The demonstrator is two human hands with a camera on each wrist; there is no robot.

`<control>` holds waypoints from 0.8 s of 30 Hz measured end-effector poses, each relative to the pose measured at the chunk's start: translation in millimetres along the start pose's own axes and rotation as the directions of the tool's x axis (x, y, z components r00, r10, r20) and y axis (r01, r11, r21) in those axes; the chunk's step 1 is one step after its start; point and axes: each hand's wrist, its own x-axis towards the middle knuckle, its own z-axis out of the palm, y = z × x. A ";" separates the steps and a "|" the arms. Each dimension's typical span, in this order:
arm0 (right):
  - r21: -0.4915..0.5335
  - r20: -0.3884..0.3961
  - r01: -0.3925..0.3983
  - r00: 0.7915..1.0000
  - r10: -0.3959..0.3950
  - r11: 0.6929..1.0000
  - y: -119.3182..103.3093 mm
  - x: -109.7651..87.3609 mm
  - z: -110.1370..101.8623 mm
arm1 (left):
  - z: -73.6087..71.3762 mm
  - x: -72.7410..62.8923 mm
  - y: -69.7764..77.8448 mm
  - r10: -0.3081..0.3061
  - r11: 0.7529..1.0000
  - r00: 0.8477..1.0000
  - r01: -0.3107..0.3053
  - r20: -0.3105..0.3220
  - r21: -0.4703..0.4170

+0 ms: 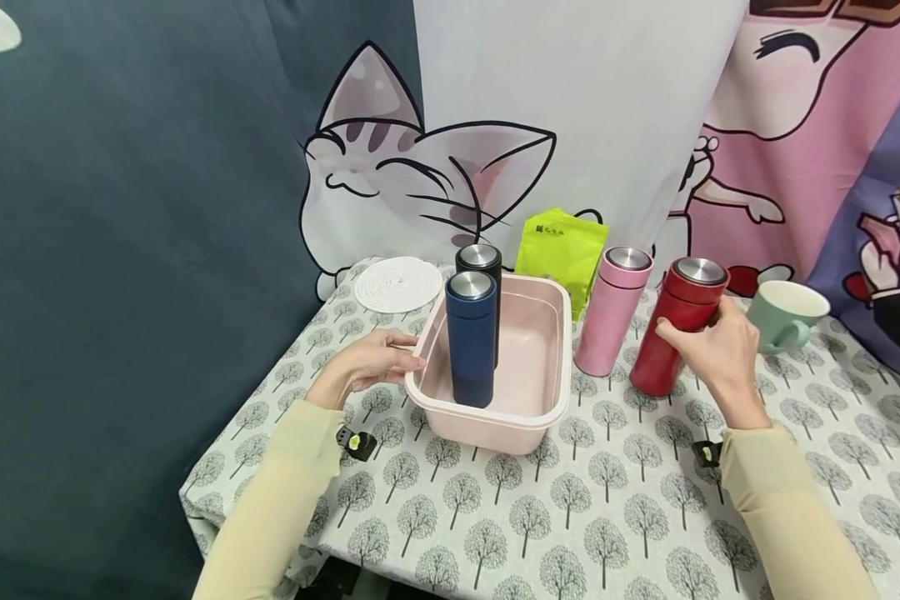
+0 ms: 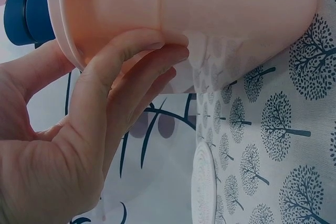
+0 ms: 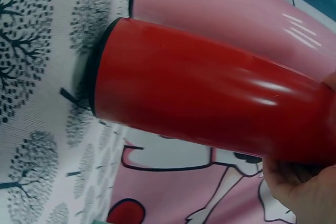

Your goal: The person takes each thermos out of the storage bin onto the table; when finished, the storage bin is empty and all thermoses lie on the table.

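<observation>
My left hand (image 1: 371, 362) grips the left rim of a pale pink plastic basin (image 1: 487, 425), thumb over the edge and fingers along the outer wall, as the left wrist view shows. Inside the basin a dark blue thermos (image 1: 471, 350) and a black thermos (image 1: 480, 255) stand upright, the blue one partly hiding the black. On the right, my right hand (image 1: 720, 354) holds a red thermos (image 1: 671, 342) round its upper body. In the right wrist view the red thermos (image 3: 210, 93) is seen close to its base. A pink thermos (image 1: 607, 321) stands just left of it.
A light green mug (image 1: 786, 315) stands to the right of the red thermos. Behind the basin is a bright yellow-green bag (image 1: 562, 254). A round white mat (image 1: 398, 284) lies at the back left. The tree-print tablecloth (image 1: 528, 517) ends at the table's left edge.
</observation>
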 end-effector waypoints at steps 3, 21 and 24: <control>0.005 -0.006 -0.021 1.000 0.021 1.000 5.8 -0.6 1.6 | 1.7 -1.0 -0.6 0.002 1.000 1.000 -0.002 0.002 -0.005; 0.045 0.162 -0.132 0.979 0.123 0.990 7.9 -6.5 -11.5 | -0.8 -2.5 -4.3 0.032 0.999 0.999 -0.032 0.017 -0.004; 0.097 0.125 -0.185 0.977 0.172 0.978 9.4 -12.3 -14.4 | 0.5 -2.0 -4.0 0.029 1.000 0.999 -0.029 0.013 -0.005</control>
